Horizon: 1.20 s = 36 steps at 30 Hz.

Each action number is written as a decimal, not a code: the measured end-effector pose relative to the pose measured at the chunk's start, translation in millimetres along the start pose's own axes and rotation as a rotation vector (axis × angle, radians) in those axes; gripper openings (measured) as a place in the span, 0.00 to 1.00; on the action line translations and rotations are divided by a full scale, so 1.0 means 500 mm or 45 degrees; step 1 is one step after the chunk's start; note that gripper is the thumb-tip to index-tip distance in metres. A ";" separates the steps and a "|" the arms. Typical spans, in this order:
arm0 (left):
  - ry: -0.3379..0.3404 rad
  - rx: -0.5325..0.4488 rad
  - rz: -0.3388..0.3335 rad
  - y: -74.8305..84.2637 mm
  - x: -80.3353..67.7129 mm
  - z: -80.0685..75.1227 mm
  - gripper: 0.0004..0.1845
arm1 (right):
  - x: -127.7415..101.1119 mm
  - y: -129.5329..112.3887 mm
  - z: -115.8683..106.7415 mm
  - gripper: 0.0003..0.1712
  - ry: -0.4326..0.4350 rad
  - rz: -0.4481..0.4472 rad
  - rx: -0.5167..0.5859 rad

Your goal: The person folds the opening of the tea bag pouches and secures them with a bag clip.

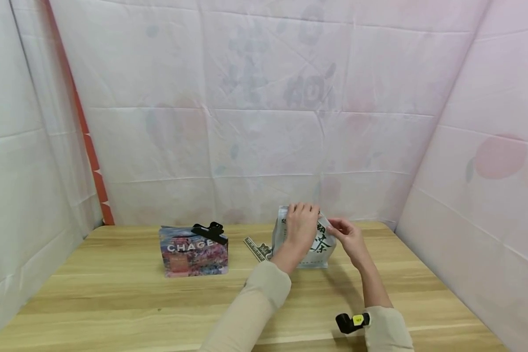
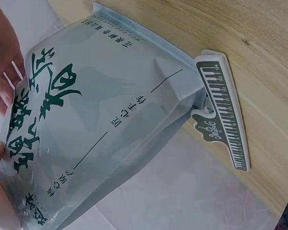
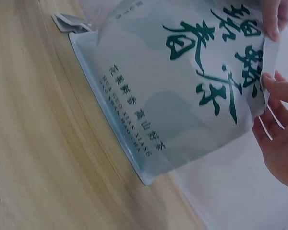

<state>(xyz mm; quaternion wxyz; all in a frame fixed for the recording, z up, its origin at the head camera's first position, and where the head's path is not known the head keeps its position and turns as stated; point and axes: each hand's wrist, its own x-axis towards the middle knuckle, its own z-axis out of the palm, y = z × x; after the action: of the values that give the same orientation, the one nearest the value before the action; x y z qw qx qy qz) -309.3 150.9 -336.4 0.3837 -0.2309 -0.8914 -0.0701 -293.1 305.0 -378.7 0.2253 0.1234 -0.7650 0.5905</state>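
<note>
On a light wooden table [image 1: 114, 303], walled on three sides by pale fabric sheets, a pale grey-green tea pouch [image 1: 305, 239] stands upright near the far edge, right of centre. Wide bare tabletop lies between the pouch and the near edge, and more to the left. The pouch carries large dark green Chinese brush characters down its front, with smaller lines of Chinese and pinyin, partly readable as "HUANG SHAN". The left hand [image 1: 301, 225] curls over the pouch's top, fingers gripping its upper edge. The right hand [image 1: 346, 234] pinches the pouch's right top corner between thumb and fingertips. Well left of the pouch stands a colourful bag [image 1: 193, 252] printed "CHAGE", its top closed by a black clip [image 1: 210, 231]. Just beside the pouch's left base lies a white clip [image 2: 225, 112] printed with piano keys and a ruler scale.
</note>
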 end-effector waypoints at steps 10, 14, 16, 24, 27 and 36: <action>-0.111 0.095 0.021 -0.001 -0.002 0.001 0.13 | 0.004 -0.002 0.023 0.15 0.193 0.112 -0.055; -0.099 0.131 0.032 -0.001 -0.005 0.002 0.14 | 0.004 -0.004 0.028 0.14 0.224 0.128 -0.070; -0.092 0.146 0.036 -0.001 -0.005 0.002 0.15 | 0.004 -0.005 0.028 0.14 0.221 0.129 -0.078; -0.137 0.127 0.033 0.001 -0.006 -0.002 0.16 | 0.003 -0.005 0.022 0.16 0.175 0.147 -0.089; -0.157 0.137 0.024 0.003 -0.005 -0.003 0.15 | 0.002 -0.003 0.016 0.17 0.137 0.145 -0.071; -0.142 0.146 0.008 0.006 -0.002 -0.001 0.14 | -0.004 0.006 -0.001 0.19 -0.011 0.067 -0.001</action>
<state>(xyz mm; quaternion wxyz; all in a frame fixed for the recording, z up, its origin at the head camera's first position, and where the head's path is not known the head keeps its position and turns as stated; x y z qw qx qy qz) -306.8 153.2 -337.1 0.3462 -0.2150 -0.9132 -0.0049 -292.6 306.0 -382.1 0.2066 0.1055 -0.7693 0.5953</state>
